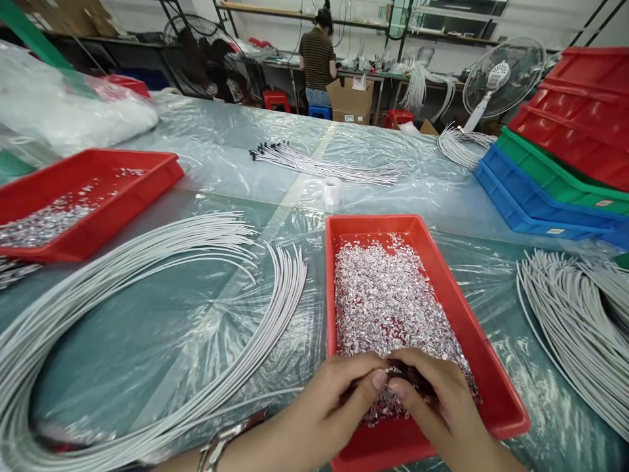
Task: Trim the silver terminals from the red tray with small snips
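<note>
- No text, number or brand can be read anywhere in view.
- Green tray, in the stack on the right of the desk: a small pale label on its outer side, its print too small to read.
- Blue tray, below the green one: a small white sticker on its side, equally illegible.
- Cardboard box, in the background beside the seated person: white markings low on its front, too small to make out.

Pieces lie in a tray — cable coil to its left, cable bundle to its right.
</note>
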`<state>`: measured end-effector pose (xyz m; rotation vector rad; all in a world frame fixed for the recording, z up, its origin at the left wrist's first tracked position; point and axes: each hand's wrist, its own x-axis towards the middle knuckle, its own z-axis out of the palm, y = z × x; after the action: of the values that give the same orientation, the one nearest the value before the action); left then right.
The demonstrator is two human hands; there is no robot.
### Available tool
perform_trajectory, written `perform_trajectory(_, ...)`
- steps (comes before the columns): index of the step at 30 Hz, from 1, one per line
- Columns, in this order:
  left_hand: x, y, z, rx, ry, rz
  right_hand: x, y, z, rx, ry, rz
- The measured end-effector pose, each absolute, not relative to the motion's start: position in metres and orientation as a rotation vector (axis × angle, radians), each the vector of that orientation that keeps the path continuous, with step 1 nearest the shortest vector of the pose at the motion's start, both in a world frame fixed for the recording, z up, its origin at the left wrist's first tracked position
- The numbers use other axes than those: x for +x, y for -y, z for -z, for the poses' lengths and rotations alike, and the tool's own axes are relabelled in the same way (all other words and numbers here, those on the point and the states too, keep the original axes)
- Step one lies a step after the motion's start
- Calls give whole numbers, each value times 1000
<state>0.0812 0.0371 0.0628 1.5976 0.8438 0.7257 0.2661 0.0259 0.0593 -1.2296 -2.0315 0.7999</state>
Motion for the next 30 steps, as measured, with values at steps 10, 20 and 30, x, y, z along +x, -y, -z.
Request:
perform_trajectory(10,82,-36,-62,1649,-805,-691,265,-25,-61,-1210,2068,-796)
perform_trajectory(20,82,-39,-68,1681,-768,-656,265,-25,-64,-1191,2069,-789)
perform_trajectory(30,82,-38,-63,1733,-755,-660,264,-24,-64,-1170,2052,-829)
